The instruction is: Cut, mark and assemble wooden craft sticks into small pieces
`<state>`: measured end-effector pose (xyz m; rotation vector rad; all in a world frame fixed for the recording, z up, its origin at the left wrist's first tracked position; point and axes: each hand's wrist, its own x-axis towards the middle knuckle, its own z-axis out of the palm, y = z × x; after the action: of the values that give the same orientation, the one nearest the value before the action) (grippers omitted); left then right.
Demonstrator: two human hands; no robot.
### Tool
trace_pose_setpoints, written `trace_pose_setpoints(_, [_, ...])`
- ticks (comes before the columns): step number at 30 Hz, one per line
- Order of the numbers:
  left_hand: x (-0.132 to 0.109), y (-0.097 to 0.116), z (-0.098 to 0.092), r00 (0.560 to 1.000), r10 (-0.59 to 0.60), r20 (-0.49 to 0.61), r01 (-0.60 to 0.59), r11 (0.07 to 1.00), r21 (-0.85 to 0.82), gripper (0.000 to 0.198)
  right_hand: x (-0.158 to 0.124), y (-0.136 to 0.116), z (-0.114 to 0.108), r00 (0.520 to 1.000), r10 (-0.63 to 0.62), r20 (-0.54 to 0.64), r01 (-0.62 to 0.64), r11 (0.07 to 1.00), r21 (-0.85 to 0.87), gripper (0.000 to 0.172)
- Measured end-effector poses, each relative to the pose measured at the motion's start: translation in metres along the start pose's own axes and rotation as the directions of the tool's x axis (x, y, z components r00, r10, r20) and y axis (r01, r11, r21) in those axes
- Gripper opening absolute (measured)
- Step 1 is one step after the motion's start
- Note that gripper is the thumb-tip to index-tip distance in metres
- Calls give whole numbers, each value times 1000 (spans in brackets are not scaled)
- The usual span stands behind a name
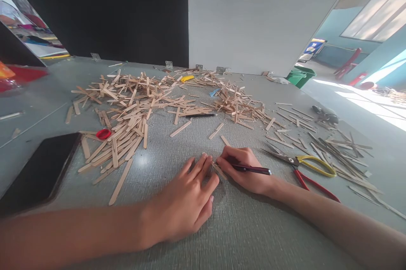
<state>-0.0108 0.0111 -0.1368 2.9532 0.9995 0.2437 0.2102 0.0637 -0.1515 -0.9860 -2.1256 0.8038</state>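
Observation:
My right hand point(242, 170) is closed around a dark pen point(253, 170), its tip end by a short piece of popsicle stick point(219, 170) that lies on the grey table. My left hand point(190, 196) rests beside that piece with its fingers spread, the fingertips at the stick's far end. Small dark marks show on the piece. Beyond the hands, a few loose popsicle sticks point(180, 129) and a second black pen point(201, 115) lie on the tabletop. To the right of my right hand are scissors point(296, 161) with one yellow and one red handle.
A large heap of popsicle sticks point(127, 109) spreads across the back left, another pile point(237, 103) at the back right. A black phone point(41, 168) and a red ring point(103, 134) lie at left. Thin strips point(342, 151) lie right. Black and white panels point(247, 16) stand behind.

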Motion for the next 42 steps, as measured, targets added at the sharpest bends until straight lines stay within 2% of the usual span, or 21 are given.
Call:
trace_pose_setpoints(4, [-2, 1, 0, 1000, -19, -3, 19, 1000, -9, 35, 1, 0, -1, 1000, -17, 20, 17, 1000, 8, 28])
trace_pose_setpoints(9, [-3, 1, 2, 999, -28, -15, 28, 1000, 9, 38, 2, 1, 2, 1000, -4, -13, 4, 1000, -5, 33])
trace_pose_setpoints(16, [-3, 1, 2, 999, -32, -14, 33, 999, 20, 34, 1, 1, 3, 1000, 5, -23, -5, 1000, -8, 33])
trace_pose_setpoints(27, [-1, 2, -2, 999, -45, 25, 44, 999, 22, 32, 2, -2, 2, 1000, 0, -10, 0, 1000, -2, 30])
trace_pose_setpoints(34, [-2, 1, -1, 999, -39, -12, 39, 999, 10, 30, 2, -4, 0, 1000, 12, 8, -12, 1000, 16, 31])
trace_pose_setpoints(42, [0, 2, -2, 999, -37, 10, 37, 999, 40, 32, 2, -4, 1, 1000, 15, 10, -15, 1000, 18, 27])
